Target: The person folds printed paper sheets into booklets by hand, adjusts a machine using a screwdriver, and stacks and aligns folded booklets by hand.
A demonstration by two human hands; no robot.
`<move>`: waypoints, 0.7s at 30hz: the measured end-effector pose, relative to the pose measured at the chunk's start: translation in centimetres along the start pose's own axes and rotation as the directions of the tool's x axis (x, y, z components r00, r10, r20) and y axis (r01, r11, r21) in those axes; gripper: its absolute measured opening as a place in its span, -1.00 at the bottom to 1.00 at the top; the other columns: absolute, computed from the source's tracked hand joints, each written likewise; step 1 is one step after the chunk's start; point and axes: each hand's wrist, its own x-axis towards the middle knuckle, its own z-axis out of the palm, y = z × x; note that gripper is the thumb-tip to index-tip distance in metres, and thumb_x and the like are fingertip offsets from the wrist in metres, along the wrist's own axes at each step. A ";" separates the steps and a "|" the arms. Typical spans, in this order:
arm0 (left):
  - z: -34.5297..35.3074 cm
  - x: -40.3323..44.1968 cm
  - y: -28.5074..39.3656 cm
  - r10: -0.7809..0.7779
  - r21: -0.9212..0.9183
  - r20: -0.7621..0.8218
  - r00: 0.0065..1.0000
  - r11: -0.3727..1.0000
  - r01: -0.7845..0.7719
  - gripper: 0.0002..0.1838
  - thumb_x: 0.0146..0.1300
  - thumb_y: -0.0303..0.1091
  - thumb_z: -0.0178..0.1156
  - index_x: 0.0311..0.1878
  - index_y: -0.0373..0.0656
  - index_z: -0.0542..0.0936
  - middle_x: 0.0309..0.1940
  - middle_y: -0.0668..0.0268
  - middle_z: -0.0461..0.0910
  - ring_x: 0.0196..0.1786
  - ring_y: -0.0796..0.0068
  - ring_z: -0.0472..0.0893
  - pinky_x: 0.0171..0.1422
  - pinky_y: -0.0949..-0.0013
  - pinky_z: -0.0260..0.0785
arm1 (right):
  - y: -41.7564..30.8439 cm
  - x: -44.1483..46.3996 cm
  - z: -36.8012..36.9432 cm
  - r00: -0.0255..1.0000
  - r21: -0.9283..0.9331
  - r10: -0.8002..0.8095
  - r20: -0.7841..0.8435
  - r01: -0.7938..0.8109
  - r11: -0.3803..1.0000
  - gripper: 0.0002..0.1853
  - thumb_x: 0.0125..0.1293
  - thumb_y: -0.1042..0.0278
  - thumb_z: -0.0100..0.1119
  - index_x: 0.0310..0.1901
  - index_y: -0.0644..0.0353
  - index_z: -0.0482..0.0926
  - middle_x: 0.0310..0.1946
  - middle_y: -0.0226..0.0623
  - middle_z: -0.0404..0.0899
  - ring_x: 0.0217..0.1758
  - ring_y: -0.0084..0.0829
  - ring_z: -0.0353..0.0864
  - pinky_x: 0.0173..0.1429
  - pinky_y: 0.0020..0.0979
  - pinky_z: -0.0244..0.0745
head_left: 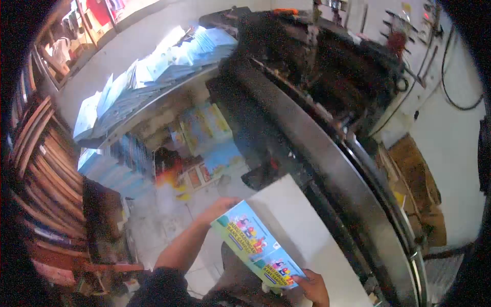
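From here, L hand (227, 205) & R hand (313, 289) grip opp. ends of 1 sheet (260, 248) at the white tabletop's (312, 225) edge, printing apparently done, its 2 matching panels still joined, i.e. uncut.

Left hand (225, 205) partly hidden behind printed sheet (258, 244).

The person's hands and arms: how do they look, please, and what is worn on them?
The left hand and right hand wear no gloves. A dark sleeve stops near the left elbow, leaving the forearm bare. The right sleeve is out of view.
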 end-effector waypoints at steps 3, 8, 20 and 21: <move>-1.5 -2.0 2.3 -0.165 0.170 -0.097 0.982 0.969 0.180 -0.62 0.37 -0.21 0.19 0.10 -0.31 0.56 0.00 0.28 0.63 0.08 0.47 0.55 0.20 0.33 0.39 | -4.3 -2.9 1.7 0.978 -0.148 -0.195 -0.074 0.183 0.972 -0.65 0.39 0.15 0.14 -0.01 0.27 0.62 -0.25 -0.14 0.66 -0.19 -0.25 0.63 -0.08 -0.31 0.54; -6.7 -4.3 5.4 -0.242 0.182 -0.362 0.900 0.929 0.322 -0.51 0.44 0.01 0.05 0.18 -0.20 0.54 0.06 0.25 0.61 0.13 0.39 0.53 0.25 0.26 0.36 | -8.2 -1.6 7.0 0.851 -0.469 -0.455 -0.261 0.300 0.830 -0.68 0.30 0.40 0.20 0.04 0.38 0.59 -0.10 0.00 0.68 0.00 -0.29 0.68 0.13 -0.35 0.52; -11.5 -2.3 16.1 -0.043 0.157 -0.600 0.799 0.973 0.170 -0.57 0.27 -0.15 0.29 0.04 -0.29 0.53 -0.13 0.21 0.63 -0.19 0.33 0.59 -0.04 0.25 0.47 | -14.3 12.5 14.8 0.853 -0.524 -0.303 -0.426 0.040 0.851 -0.13 0.37 -0.16 0.05 0.48 0.27 0.00 0.52 0.01 -0.07 0.58 -0.06 -0.08 0.57 -0.10 -0.05; -14.4 -1.8 16.9 0.156 0.365 -0.592 0.790 0.927 0.090 -0.56 0.24 -0.16 0.32 0.04 -0.29 0.53 -0.13 0.20 0.63 -0.17 0.32 0.60 -0.03 0.25 0.48 | -11.8 14.5 12.9 0.789 -0.643 -0.284 -0.545 -0.177 0.745 -0.12 0.38 -0.23 -0.02 0.50 0.25 -0.03 0.54 0.00 -0.14 0.61 -0.07 -0.17 0.57 0.05 -0.15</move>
